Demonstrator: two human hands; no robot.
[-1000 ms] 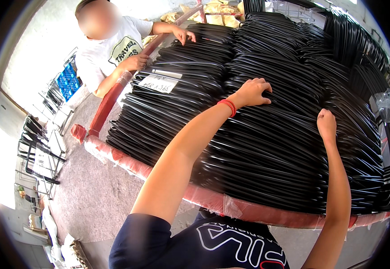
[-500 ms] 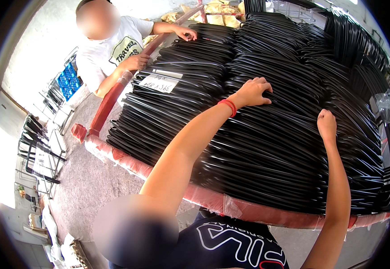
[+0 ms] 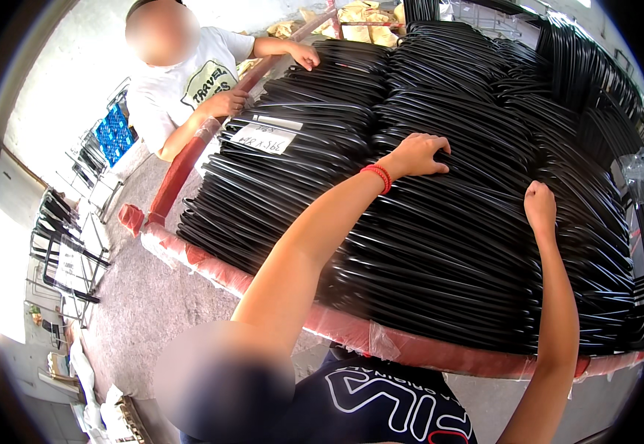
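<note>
A wide stack of glossy black metal tubes [image 3: 448,274] lies in tight rows before me. My left hand [image 3: 417,155], with a red beaded bracelet [image 3: 377,177] at the wrist, reaches onto the middle row; its fingers curl over a black tube and the thumb stands a little apart. Further right, my right hand [image 3: 540,203] is closed in a fist around a black tube near the edge of that row. The palm sides of both hands are hidden, so the exact tube in each is hard to make out.
A red wrapped frame rail [image 3: 337,325] borders the stack in front of me, and another red bar [image 3: 181,166] runs along its left. A co-worker in a white shirt [image 3: 189,89] stands there, hands on the bar and tubes. A white label [image 3: 263,138] lies on the left row.
The co-worker's far hand has shifted slightly over the tubes. Both my hands stay in nearly the same place.
</note>
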